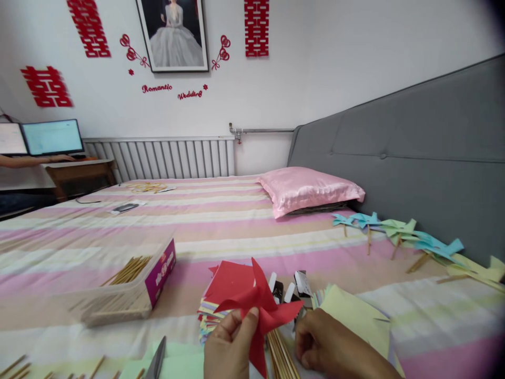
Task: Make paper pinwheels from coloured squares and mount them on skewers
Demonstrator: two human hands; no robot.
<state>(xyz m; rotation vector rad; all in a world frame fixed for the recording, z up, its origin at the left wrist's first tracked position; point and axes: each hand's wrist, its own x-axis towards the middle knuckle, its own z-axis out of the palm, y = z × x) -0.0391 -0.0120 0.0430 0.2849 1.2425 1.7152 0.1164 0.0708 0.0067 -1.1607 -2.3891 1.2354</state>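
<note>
my left hand pinches the red paper pinwheel at its middle, thumb and fingers clamped on the folded points, near the front edge of the bed. my right hand sits just beside it, fingers curled together low by the bundle of wooden sticks; i cannot tell whether it grips anything. the pinwheel hovers just above the stack of coloured paper, with a few small clips right behind it. a clear box of sticks lies to the left, scissors at the front edge, and finished pinwheels line the right edge under the grey headboard, by the pink pillow. i judge the risk is in my pinch: if my thumb eases, the folded points spring apart and the shape unfolds. pressing too hard would crease or tear the thin blades, and the soft bed gives no firm backing.
</note>
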